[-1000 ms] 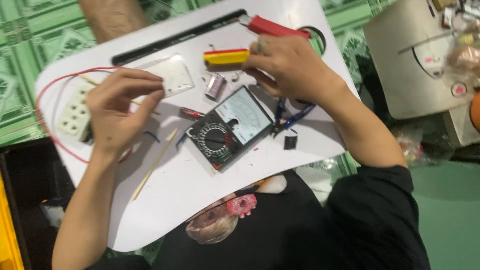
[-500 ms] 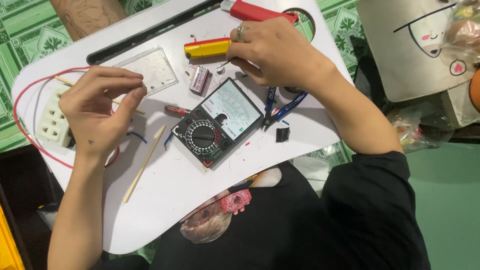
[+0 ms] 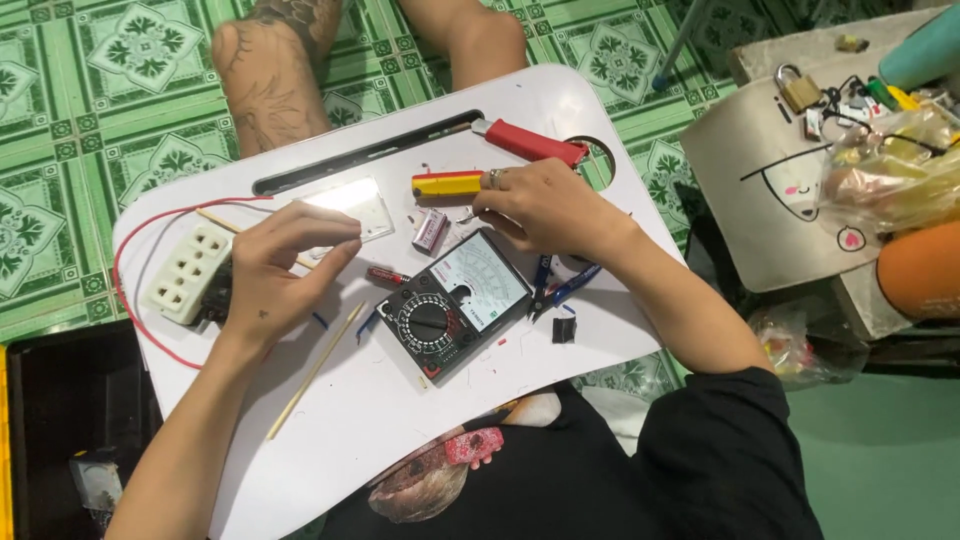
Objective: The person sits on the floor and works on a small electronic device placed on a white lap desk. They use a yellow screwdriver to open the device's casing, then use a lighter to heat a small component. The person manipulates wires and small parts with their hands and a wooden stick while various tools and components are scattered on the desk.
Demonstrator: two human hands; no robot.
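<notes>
On the white rounded plastic lap desk (image 3: 400,420), the right hand (image 3: 545,208) rests near the far edge, its grip closed around the end of a yellow-handled tool with a red tip (image 3: 448,184), which lies flat and points toward the left side of the desk. Just beyond it, along the far edge, lies a red-handled utility knife (image 3: 530,142). Just nearer the person than that hand sits a black analogue multimeter with a pale dial face (image 3: 455,304), tilted, in the middle of the desk, with blue-handled small cutters (image 3: 556,286) beside it on the right. The left hand (image 3: 280,270) hovers over the left part of the desk, fingers curled narrowly, pinching together; whether it holds something small cannot be told. Beside it, toward the left edge, lies a cream multi-socket outlet block (image 3: 188,272) with a thin red wire (image 3: 125,300) looping around it. A thin wooden stick (image 3: 315,370) lies slanted near that hand's wrist.
</notes>
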